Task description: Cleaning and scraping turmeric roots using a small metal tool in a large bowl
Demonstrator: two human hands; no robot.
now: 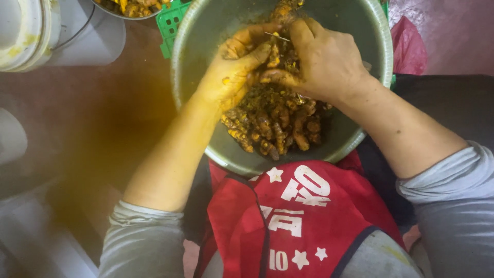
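- Left hand [234,69]: inside the bowl [195,36], stained yellow, fingers curled together round a root [272,54] that it shares with the other hand.
- Right hand [321,59]: over the middle of the bowl, fingers bent and pressed together, thumb and forefinger clamped on the same root. A thin metal edge shows at the fingertips; whether it is a blade cannot be told.
- Root: held between both hands, above the pile [275,126], near the far side of the bowl.
- Pile: knobbly orange-brown roots with loose scrapings, heaped on the near half of the bowl floor, touching one another.
- Bowl: large, round, metal, resting against the red apron [293,216] at the person's lap.
- Handling, as judged: each root looks light, stiff and short, with bumps that give purchase. The surface appears wet and smeared, so likely slippery. A pinch across the thick middle, with the second hand steadying an end, seems the soundest hold. Thin side branches may snap under pressure.
- Surroundings: a green crate [172,23] just beyond the bowl rim, a second dish [131,7] of similar pieces at the top edge, a white bucket [23,33] far left, a pink bag [409,46] to the right.
- Floor beneath shows a yellow stain.
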